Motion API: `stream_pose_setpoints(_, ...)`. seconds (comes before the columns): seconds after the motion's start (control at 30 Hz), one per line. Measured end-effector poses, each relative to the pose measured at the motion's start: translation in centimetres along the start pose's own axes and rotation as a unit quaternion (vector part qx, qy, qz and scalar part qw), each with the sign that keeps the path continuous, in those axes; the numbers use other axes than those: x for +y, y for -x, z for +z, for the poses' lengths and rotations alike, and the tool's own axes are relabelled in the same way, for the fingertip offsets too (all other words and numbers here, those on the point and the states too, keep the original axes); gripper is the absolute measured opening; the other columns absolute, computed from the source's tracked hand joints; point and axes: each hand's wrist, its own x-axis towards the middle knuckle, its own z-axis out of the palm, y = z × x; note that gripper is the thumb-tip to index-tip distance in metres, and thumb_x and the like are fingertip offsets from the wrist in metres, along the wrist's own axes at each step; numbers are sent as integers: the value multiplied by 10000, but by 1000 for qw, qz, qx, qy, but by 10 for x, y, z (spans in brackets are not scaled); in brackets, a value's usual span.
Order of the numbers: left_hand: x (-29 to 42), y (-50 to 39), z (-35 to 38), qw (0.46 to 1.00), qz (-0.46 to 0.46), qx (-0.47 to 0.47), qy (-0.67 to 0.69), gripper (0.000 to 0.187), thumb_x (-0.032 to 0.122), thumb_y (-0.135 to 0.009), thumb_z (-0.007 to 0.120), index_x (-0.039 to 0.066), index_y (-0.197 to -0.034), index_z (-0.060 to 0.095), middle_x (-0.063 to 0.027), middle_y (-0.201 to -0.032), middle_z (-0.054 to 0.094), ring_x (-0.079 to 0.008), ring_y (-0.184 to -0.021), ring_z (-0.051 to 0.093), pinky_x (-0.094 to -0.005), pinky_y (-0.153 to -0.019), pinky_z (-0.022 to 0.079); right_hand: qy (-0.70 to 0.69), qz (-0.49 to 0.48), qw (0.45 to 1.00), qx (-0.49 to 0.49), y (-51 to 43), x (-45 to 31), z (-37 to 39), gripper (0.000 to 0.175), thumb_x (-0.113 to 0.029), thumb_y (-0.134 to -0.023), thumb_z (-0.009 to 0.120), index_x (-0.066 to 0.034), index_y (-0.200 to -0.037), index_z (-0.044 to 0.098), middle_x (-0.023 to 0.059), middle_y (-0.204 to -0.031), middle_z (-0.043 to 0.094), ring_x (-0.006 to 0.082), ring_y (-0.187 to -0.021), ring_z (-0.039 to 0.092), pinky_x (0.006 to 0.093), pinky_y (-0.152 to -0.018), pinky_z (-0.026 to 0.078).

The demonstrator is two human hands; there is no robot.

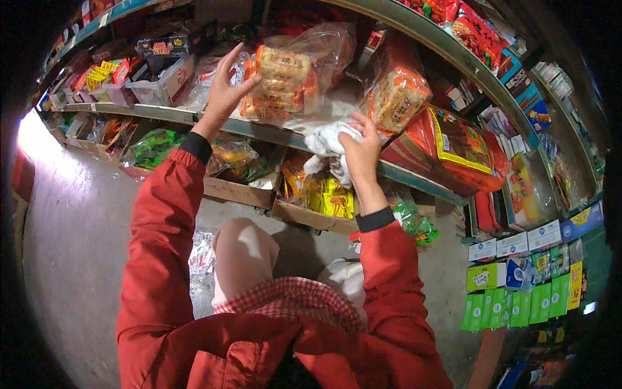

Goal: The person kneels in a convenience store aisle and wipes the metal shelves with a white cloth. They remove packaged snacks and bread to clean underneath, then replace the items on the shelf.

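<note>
My left hand [232, 87] is raised with thumb and fingers apart, beside a clear plastic bag of packaged pastries [282, 82] on the shelf. Whether a fingertip touches the bag I cannot tell. In my right hand [363, 143] is a crumpled white and grey cloth [330, 141], held over the front edge of the metal shelf [257, 131]. A second clear bag of orange-trimmed pastries [398, 104] leans just beyond the right hand. Part of the cloth is hidden behind my fingers.
Cardboard boxes [316, 221] of yellow and green snack packets stand under the shelf. Clear plastic bins [163, 82] of small packets line it at left. At right are a large red and yellow package [452, 146] and stacked green boxes [515, 306]. An upper shelf edge [452, 44] curves overhead.
</note>
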Motion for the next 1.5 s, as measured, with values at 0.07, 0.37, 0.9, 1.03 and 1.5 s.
stream_pose_setpoints(0.07, 14, 6, 4, 983, 120, 91, -107, 613, 199, -709, 727, 117, -1259, 469, -149, -1228, 460, -295, -1147, 444, -378, -960, 370, -11, 9, 1000, 21, 9, -1, -18, 486, 0, -686, 601, 1, -1162, 501, 126, -985, 575, 165, -887, 554, 269, -777, 454)
stream_pose_setpoints(0.37, 77, 64, 77, 982, 180, -37, -37, 338, 35, -676, 655, 79, -1003, 580, -116, -1052, 536, -307, -1000, 517, -384, -857, 425, 157, 31, 979, 126, -4, 1, -77, 533, -146, -828, 613, 14, -1281, 384, 101, -806, 613, 136, -735, 575, 259, -669, 444)
stream_pose_setpoints(0.9, 68, 30, 214, 908, -122, -166, 366, 853, 199, -758, 716, 55, -1404, 177, -124, -1262, 454, -164, -1131, 454, -323, -927, 407, 102, 75, 992, 20, -46, 16, -74, 446, 2, -794, 576, -32, -1227, 475, 71, -848, 625, 124, -738, 589, 235, -652, 460)
stream_pose_setpoints(1.03, 84, 23, 223, 990, -94, 7, 107, 1051, 268, -585, 829, 23, -1373, 180, -188, -1290, 392, -287, -1171, 409, -367, -980, 354, 68, 76, 994, -37, -39, 15, -67, 592, 37, -756, 571, -77, -1316, 415, 94, -1199, 480, 171, -1085, 459, 294, -886, 398)
stream_pose_setpoints(1.5, 124, -2, 245, 969, -181, 160, -60, 1029, 266, -546, 793, 83, -1367, 201, -178, -1174, 467, -364, -1037, 509, -433, -843, 451, -67, 4, 996, -53, -30, 33, -60, 769, 79, -650, 478, -28, -1384, 276, 164, -1361, 389, 250, -1241, 388, 308, -1004, 311)
